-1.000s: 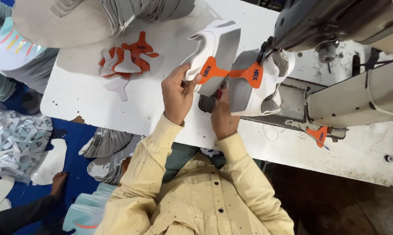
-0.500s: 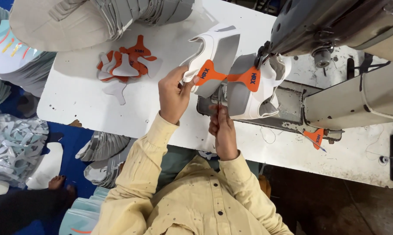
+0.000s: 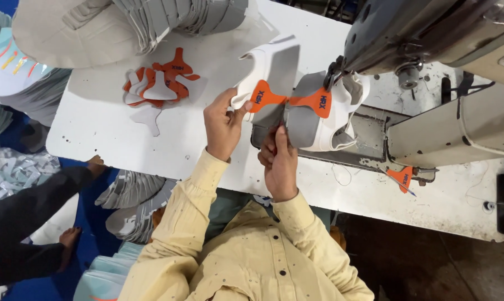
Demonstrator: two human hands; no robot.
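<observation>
We hold a white and grey shoe upper [image 3: 296, 106] with orange tabs under the sewing machine head [image 3: 425, 39], on the white table [image 3: 96, 134]. Our left hand [image 3: 223, 125] pinches its left edge; our right hand [image 3: 279, 161] grips its near edge. Spare orange tabs [image 3: 160, 83] lie far left

loose orange and white cut pieces [image 3: 160, 83] on the table [image 3: 96, 134]; grey stacks [image 3: 168, 19] behind.

Both yellow-sleeved arms are reaching forward, the left hand [image 3: 223, 125] pinching with thumb and fingers, the right hand [image 3: 278, 161] gripping alongside.
</observation>
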